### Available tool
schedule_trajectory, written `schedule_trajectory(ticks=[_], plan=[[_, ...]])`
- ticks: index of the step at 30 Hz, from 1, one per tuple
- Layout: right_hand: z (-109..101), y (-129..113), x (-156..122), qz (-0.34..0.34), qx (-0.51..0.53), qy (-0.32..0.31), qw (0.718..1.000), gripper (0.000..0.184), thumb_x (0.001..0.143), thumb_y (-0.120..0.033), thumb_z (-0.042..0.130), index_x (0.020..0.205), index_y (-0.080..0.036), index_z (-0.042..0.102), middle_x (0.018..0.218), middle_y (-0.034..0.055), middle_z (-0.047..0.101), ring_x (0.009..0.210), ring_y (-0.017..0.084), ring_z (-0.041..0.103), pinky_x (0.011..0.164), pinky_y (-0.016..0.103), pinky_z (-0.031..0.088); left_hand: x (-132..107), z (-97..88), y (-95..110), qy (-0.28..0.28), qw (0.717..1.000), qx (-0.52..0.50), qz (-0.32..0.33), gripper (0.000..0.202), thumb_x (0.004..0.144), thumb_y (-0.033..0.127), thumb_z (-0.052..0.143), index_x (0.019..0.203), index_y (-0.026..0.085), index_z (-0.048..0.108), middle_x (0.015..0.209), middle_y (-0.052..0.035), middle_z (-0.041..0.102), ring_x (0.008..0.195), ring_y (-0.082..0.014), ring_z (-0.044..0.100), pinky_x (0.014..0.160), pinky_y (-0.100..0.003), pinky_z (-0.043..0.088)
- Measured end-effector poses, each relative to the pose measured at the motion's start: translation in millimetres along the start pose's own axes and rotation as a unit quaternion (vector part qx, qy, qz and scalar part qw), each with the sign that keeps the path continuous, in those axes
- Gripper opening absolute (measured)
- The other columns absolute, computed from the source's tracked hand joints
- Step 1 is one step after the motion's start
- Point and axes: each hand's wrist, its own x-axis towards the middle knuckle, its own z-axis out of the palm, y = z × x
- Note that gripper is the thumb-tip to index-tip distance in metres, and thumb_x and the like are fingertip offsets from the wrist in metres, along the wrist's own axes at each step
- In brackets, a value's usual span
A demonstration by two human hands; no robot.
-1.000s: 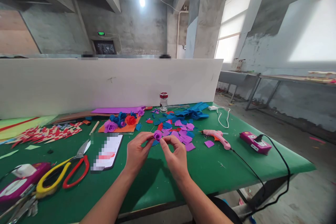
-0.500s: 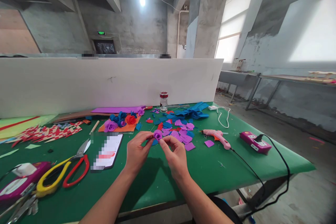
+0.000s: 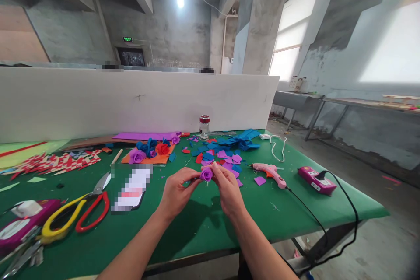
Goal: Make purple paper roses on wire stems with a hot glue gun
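Between my two hands, above the green table, is a small purple paper rose (image 3: 206,175) with its spiral centre facing me. My left hand (image 3: 179,188) pinches the rose's left side between thumb and fingers. On its right and upper edge, the fingertips of my right hand (image 3: 229,189) press the petals. Purple paper petals (image 3: 236,159) lie scattered just behind my hands, mixed with blue and red pieces. Finished-looking purple, blue and red paper flowers (image 3: 163,148) rest on an orange sheet to the left.
A pink glue gun (image 3: 269,172) lies at right, its cord running to a purple power strip (image 3: 316,180). At left are scissors (image 3: 80,210) with yellow and red handles and a phone (image 3: 133,188). A red-lidded jar (image 3: 204,127) stands before the white partition (image 3: 164,103).
Both hands have moved slightly right with the rose. My right fingers have shifted up from beneath it to its upper right edge.
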Motion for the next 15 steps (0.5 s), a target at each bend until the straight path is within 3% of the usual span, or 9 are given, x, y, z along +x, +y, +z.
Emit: schedule_trajectory(ticks=[6, 15], plan=[[-4.9, -6.8, -3.2, -0.044, -0.114, 0.011, 0.992, 0.046, 0.088, -0.055, 0.051, 0.071, -0.017, 0.071, 0.066, 0.0016, 0.064, 0.067, 0.016, 0.054, 0.066, 0.027, 0.041, -2.3, 2.0, -4.5, 0.002, 0.996, 0.077, 0.049, 0.016, 0.090, 0.028, 0.057, 0.091, 0.023, 0.072, 0.085, -0.0039, 0.073, 0.079, -0.0171, 0.066, 0.073, -0.029, 0.052], [-8.4, 1.1, -3.3, -0.037, -0.036, 0.008, 0.999, 0.041, 0.087, -0.052, 0.054, 0.075, -0.019, 0.074, 0.075, 0.0041, 0.068, 0.076, 0.018, 0.060, 0.070, 0.029, 0.045, -4.4, 4.5, -3.9, -0.024, 0.996, 0.068, 0.053, 0.018, 0.091, 0.027, 0.054, 0.096, 0.024, 0.071, 0.085, -0.0041, 0.073, 0.079, -0.0170, 0.065, 0.074, -0.030, 0.051]])
